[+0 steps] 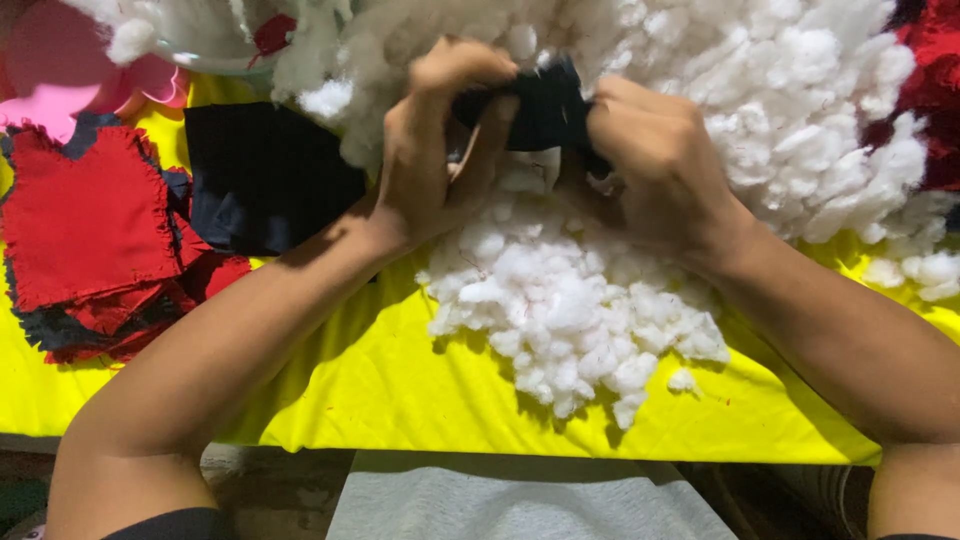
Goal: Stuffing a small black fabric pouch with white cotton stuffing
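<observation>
Dark fabric: small navy-black cloth piece (pixel 540 110), pinched between both hands at the top centre of the view, above the yellow cloth; long axis roughly left to right, spanning the gap between the hands.
Left hand (pixel 430 160): closed on the left end of the dark piece, thumb on top, fingers (pixel 480 150) curled beneath; grip narrow.
Right hand (pixel 655 160): closed on the right end, knuckles up, fingertips hidden in the fold.
Nearness: both hands touching the piece, neither nearer; piece level with the knuckles, between them rather than ahead.
Stuffing at the opening: tuft of white fibre filling (pixel 530 180) just below the dark piece, touching it; whether inside or merely behind, cannot tell.
Loose heap: pile of white fluffy stuffing (pixel 570 310) under and between the wrists, trailing toward the near edge.
Large mass: bigger bank of the same white filling (pixel 780 90) behind and right of the hands.
Flat dark panel: black fabric sheet (pixel 265 175) left of the left wrist, lying flat.
Red stack: red heart-shaped fabric cutouts with frayed edges (pixel 85 220), far left, well apart from the hands.
Pink item: pink object (pixel 60 70), upper left corner, partly cut off.
Base: yellow table cloth (pixel 400 390) beneath everything.
</observation>
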